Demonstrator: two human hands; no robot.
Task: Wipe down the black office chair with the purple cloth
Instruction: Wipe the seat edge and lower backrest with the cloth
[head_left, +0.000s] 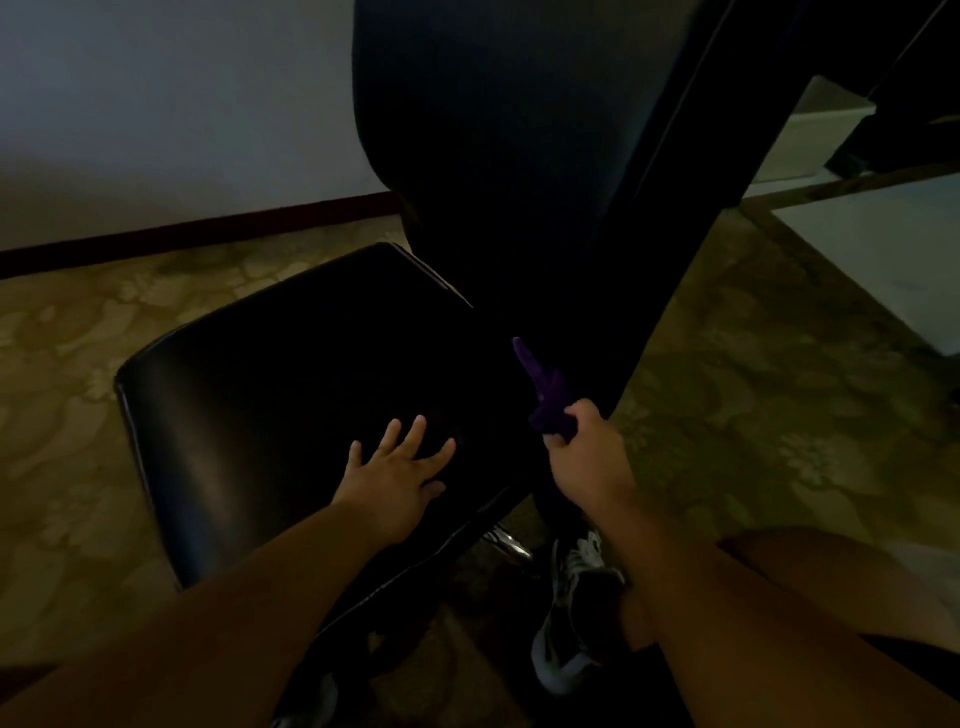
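Observation:
The black office chair (291, 374) fills the middle of the dim head view, its glossy seat toward the left and its tall backrest (498, 156) rising at centre. My left hand (402, 467) lies flat on the near right part of the seat, fingers spread. My right hand (584, 441) grips the purple cloth (545, 395), bunched in the fist with one end sticking up, close to the lower edge of the backrest where it meets the seat.
Patterned beige carpet (78, 415) surrounds the chair. A pale wall with a dark baseboard (182, 234) runs behind on the left. White furniture (831, 130) stands at the upper right. My shoe (576, 613) and a chrome part of the chair base (506, 543) sit below the seat.

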